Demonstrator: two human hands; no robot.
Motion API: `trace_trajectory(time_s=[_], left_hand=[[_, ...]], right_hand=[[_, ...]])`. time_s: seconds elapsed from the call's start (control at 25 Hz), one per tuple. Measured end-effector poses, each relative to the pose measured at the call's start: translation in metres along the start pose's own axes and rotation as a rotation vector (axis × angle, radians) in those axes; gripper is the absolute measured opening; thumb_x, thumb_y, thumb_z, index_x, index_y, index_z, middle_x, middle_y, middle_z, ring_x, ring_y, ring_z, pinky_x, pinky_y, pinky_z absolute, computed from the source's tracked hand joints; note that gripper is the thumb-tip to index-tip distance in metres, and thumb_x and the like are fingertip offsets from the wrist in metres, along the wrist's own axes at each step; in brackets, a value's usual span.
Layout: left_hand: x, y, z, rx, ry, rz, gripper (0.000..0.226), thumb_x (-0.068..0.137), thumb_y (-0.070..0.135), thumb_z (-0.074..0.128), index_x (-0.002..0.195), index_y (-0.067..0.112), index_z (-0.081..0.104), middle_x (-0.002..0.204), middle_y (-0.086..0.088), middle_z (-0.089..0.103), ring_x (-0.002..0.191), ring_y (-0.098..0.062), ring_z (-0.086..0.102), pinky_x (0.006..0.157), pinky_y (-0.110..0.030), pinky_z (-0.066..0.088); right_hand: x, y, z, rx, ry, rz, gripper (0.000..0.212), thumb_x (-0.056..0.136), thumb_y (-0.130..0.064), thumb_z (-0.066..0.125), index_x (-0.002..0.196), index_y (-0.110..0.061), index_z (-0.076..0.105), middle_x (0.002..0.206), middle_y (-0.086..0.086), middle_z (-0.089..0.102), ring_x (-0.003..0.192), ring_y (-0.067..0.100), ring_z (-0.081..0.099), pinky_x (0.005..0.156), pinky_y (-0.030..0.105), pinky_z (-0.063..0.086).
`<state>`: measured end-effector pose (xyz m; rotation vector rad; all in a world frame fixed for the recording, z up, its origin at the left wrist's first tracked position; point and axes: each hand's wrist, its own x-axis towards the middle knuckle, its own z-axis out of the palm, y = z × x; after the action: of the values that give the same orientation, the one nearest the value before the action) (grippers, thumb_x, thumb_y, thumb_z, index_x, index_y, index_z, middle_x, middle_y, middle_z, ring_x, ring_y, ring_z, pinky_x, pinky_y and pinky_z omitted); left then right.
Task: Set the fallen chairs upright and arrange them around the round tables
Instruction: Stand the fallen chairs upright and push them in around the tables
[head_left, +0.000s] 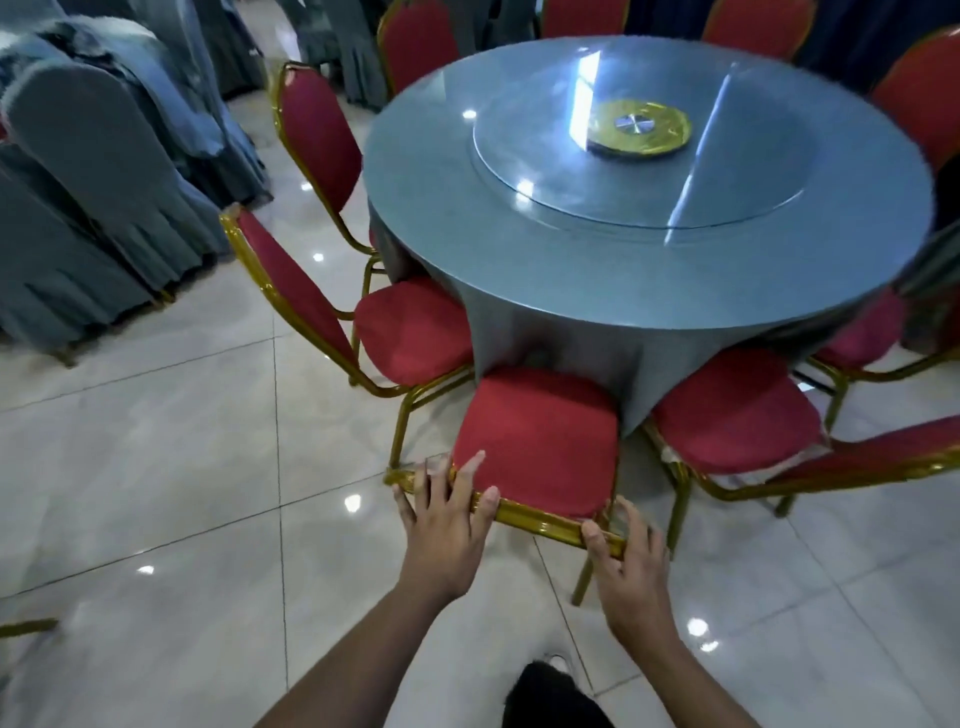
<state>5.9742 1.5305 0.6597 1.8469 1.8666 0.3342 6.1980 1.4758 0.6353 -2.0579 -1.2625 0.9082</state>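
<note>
Both your hands, left hand (441, 525) and right hand (626, 566), grip the chair (535, 441) by its gold back rail, seat tucked at the round table (519, 249). Push harder and it could snag the tablecloth (519, 332) or knock the neighbouring chair (737, 410).

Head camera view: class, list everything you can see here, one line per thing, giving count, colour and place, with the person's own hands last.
Round table: one, grey-blue cloth, upper centre.
Glass turntable: one, clear, on the table top.
Gold disc: one, gold with silver hub, at the turntable's centre.
Banquet chairs: at least eight, red with gold frames, upright around the table.
Held chair: one, red and gold, nearest, seat facing the table.
Covered chairs: several, grey, stacked at left.
Floor: glossy cream tiles.
Left hand: on the held chair's top rail.
Right hand: on the same rail.
</note>
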Motion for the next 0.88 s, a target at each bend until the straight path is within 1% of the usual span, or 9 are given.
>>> trace_trajectory(time_s=[0.12,0.24,0.32,0.4,0.48,0.56,0.72,0.8,0.88], left_hand=[[0.052,0.004,-0.012,-0.009,-0.058,0.043,0.075,0.081,0.085,-0.013,0.149,0.061,0.004,0.167,0.010,0.000,0.153,-0.019,-0.019,0.117,-0.061,-0.014],[0.102,0.008,-0.019,-0.064,-0.077,0.066,0.074,0.082,0.086,-0.008,0.149,0.060,0.010,0.167,0.010,0.001,0.152,-0.018,-0.021,0.116,-0.063,-0.017],[0.132,0.002,-0.030,-0.090,-0.059,0.083,0.076,0.081,0.087,-0.006,0.149,0.059,0.014,0.166,0.012,0.004,0.153,-0.017,-0.019,0.117,-0.063,-0.016],[0.153,-0.008,-0.042,-0.077,-0.069,0.102,0.081,0.079,0.089,-0.007,0.150,0.057,0.016,0.167,0.013,0.004,0.153,-0.016,-0.017,0.118,-0.063,-0.015],[0.175,-0.015,-0.055,-0.053,-0.090,0.109,0.084,0.078,0.090,-0.008,0.152,0.056,0.014,0.168,0.013,0.002,0.153,-0.016,-0.018,0.118,-0.061,-0.015],[0.191,-0.014,-0.059,-0.036,-0.108,0.111,0.082,0.079,0.088,-0.007,0.152,0.057,0.013,0.168,0.011,0.002,0.154,-0.017,-0.017,0.118,-0.062,-0.014],[0.189,0.001,-0.047,-0.043,-0.175,0.109,0.066,0.088,0.079,0.006,0.149,0.057,0.015,0.167,0.009,0.001,0.153,-0.019,-0.020,0.114,-0.062,-0.017],[0.183,0.001,-0.043,-0.003,-0.204,0.124,0.057,0.096,0.070,0.014,0.150,0.055,0.016,0.168,0.007,-0.001,0.153,-0.022,-0.020,0.114,-0.064,-0.016],[0.182,-0.005,-0.047,0.115,-0.250,0.181,0.051,0.103,0.053,0.023,0.154,0.049,0.016,0.168,0.002,-0.004,0.153,-0.029,-0.019,0.114,-0.069,-0.010]], right_hand=[[0.040,-0.016,0.006,0.029,0.052,-0.011,0.081,0.084,-0.085,0.037,0.148,-0.035,0.037,0.140,0.006,0.040,0.127,0.024,0.039,0.101,0.043,0.040],[0.082,-0.028,0.012,0.019,0.103,-0.020,0.082,0.079,-0.091,0.031,0.141,-0.038,0.041,0.132,0.003,0.043,0.118,0.020,0.043,0.089,0.038,0.042],[0.102,-0.043,0.025,0.046,0.143,-0.029,0.075,0.082,-0.089,0.032,0.138,-0.040,0.043,0.128,-0.001,0.042,0.118,0.020,0.044,0.092,0.042,0.046],[0.109,-0.058,0.040,0.077,0.185,-0.040,0.070,0.086,-0.083,0.036,0.137,-0.037,0.046,0.127,-0.003,0.043,0.118,0.021,0.046,0.095,0.048,0.048],[0.119,-0.071,0.052,0.113,0.214,-0.058,0.067,0.088,-0.077,0.039,0.138,-0.033,0.049,0.130,-0.004,0.043,0.119,0.021,0.048,0.098,0.052,0.048],[0.132,-0.078,0.052,0.144,0.217,-0.063,0.067,0.089,-0.075,0.041,0.139,-0.032,0.049,0.137,-0.004,0.041,0.127,0.022,0.045,0.104,0.053,0.044],[0.145,-0.066,0.033,0.090,0.118,0.004,0.066,0.092,-0.072,0.042,0.147,-0.037,0.039,0.157,-0.002,0.027,0.146,0.021,0.026,0.118,0.050,0.028],[0.140,-0.062,0.027,0.035,0.058,0.063,0.071,0.091,-0.073,0.039,0.152,-0.036,0.034,0.158,-0.001,0.025,0.146,0.022,0.027,0.117,0.048,0.030],[0.131,-0.066,0.026,0.008,0.069,0.129,0.075,0.089,-0.077,0.035,0.151,-0.035,0.034,0.155,0.001,0.028,0.139,0.023,0.036,0.113,0.045,0.035]])
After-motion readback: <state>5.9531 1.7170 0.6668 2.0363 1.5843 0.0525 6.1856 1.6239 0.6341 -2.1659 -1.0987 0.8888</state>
